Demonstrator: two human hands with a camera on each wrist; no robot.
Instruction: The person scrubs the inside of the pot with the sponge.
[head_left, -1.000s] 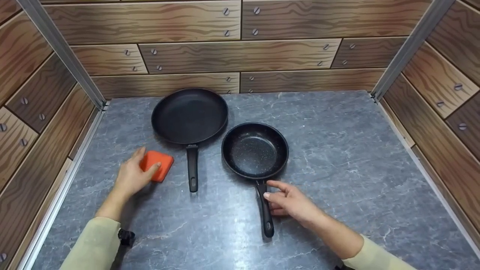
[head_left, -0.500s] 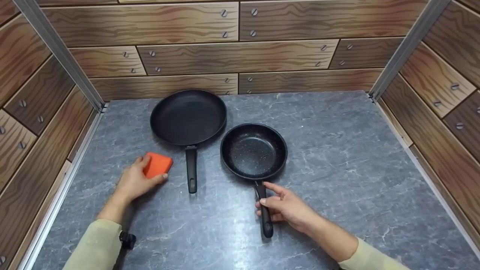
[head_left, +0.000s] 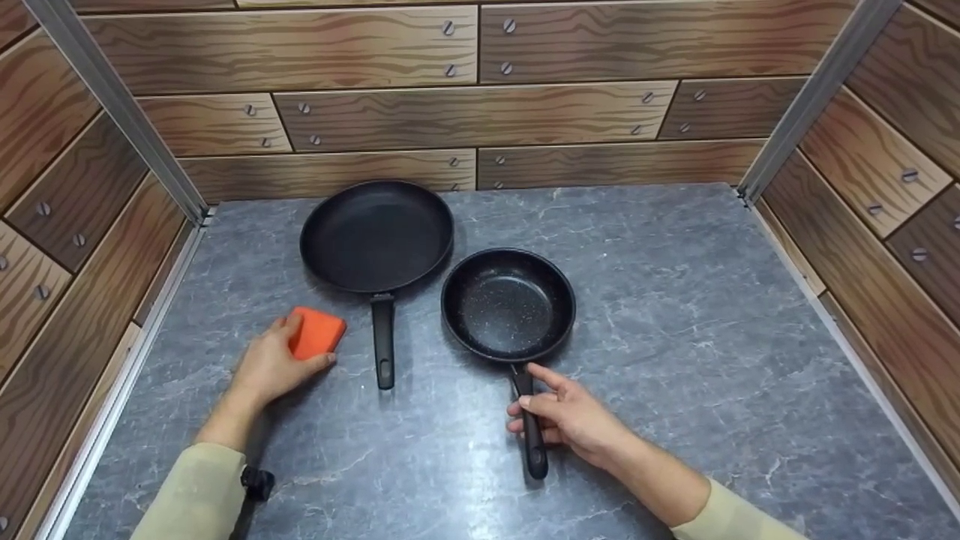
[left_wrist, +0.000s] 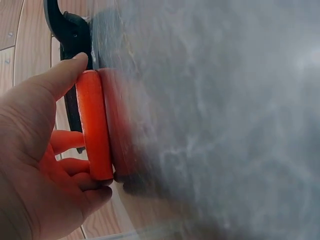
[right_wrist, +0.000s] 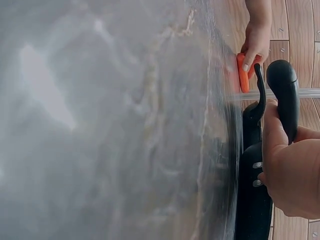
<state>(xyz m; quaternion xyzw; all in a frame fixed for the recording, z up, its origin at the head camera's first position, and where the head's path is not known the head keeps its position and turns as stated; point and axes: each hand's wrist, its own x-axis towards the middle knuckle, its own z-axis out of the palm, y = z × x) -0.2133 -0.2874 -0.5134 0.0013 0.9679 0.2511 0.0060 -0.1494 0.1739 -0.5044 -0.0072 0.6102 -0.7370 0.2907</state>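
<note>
My left hand [head_left: 271,366] pinches an orange sponge [head_left: 319,334], a flat square block on the tabletop. In the left wrist view its thumb is at one edge of the sponge and its fingers curl at the opposite edge. My right hand [head_left: 589,421] holds the handle [head_left: 535,454] of a small black speckled frying pan [head_left: 510,307], thumb on top and fingertips showing beyond the far side. The small pan sits upright at the middle of the table. A larger plain black frying pan [head_left: 375,236] stands behind and left of it, its handle [head_left: 383,341] toward me, just right of the sponge.
The grey marbled tabletop [head_left: 675,300] runs to wood-patterned walls [head_left: 480,112] at the back and both sides. Metal strips line the corners and the left edge. The two pans' rims stand close together.
My left thumb has come down to the sponge's near edge, and its fingers have closed in. My right fingers have passed under the small pan's handle and curled round it. Both pans stay put.
</note>
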